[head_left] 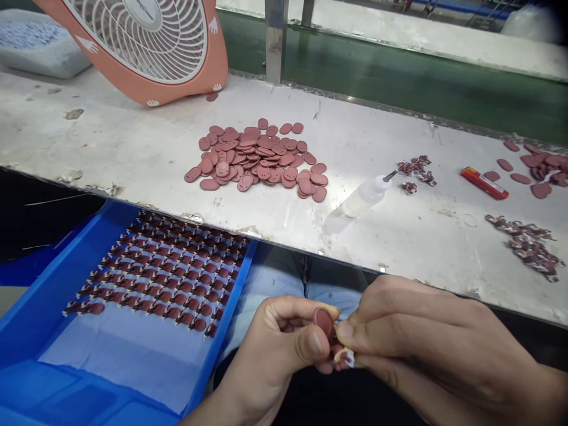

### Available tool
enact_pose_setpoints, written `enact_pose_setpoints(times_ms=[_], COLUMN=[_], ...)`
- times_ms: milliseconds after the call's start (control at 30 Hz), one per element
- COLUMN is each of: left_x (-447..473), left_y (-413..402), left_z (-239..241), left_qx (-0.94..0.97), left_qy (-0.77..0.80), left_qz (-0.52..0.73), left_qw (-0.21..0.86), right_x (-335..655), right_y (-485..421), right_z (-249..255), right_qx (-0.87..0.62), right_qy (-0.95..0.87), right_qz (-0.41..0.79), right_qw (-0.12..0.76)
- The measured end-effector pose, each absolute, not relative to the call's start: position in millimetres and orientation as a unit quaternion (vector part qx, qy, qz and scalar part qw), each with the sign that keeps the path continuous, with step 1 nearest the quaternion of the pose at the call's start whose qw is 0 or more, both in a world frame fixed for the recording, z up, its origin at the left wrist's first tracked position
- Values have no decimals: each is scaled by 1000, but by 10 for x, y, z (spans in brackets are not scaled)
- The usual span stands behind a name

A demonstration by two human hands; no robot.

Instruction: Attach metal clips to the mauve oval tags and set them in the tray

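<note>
Low in the view, over my lap, my left hand (275,349) pinches a small reddish-brown oval piece (324,322) between thumb and fingers. My right hand (417,337) meets it from the right, fingers closed on a small dark part with a white bit (344,358) pressed against the oval. A pile of the same oval pieces (260,160) lies on the white bench (133,148) ahead. At my left a blue tray (39,307) holds several rows of assembled dark-red pieces (168,272) on a pale sheet.
A clear squeeze bottle (361,198) lies on the bench. Right of it are small dark clips (528,245), a red lighter-like item (483,182) and more ovals (544,168). An orange fan (146,41) stands at the back left beside a grey tub (35,44).
</note>
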State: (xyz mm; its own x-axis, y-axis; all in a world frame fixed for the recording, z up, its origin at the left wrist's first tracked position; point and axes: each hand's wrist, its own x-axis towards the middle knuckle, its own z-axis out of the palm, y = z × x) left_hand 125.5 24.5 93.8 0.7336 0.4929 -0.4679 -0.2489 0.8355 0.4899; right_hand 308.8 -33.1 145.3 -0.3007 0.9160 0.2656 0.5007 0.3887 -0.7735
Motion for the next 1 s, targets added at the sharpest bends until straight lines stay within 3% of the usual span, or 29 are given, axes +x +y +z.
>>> enact_pose_setpoints(times_ms=[767, 867, 1000], left_x=[1176, 1167, 1153], left_y=[382, 417, 392], left_z=[680, 662, 701], left_qx=[194, 204, 224], left_qy=[268, 270, 381], left_qz=[198, 221, 365], left_qw=[923, 915, 819], right_x=[3039, 2995, 2877], right_y=[-172, -152, -113], right_z=[1285, 1223, 1065], right_qx=[-496, -504, -542], right_qy=[-710, -719, -736], right_qz=[326, 263, 55], right_qw=[379, 400, 402])
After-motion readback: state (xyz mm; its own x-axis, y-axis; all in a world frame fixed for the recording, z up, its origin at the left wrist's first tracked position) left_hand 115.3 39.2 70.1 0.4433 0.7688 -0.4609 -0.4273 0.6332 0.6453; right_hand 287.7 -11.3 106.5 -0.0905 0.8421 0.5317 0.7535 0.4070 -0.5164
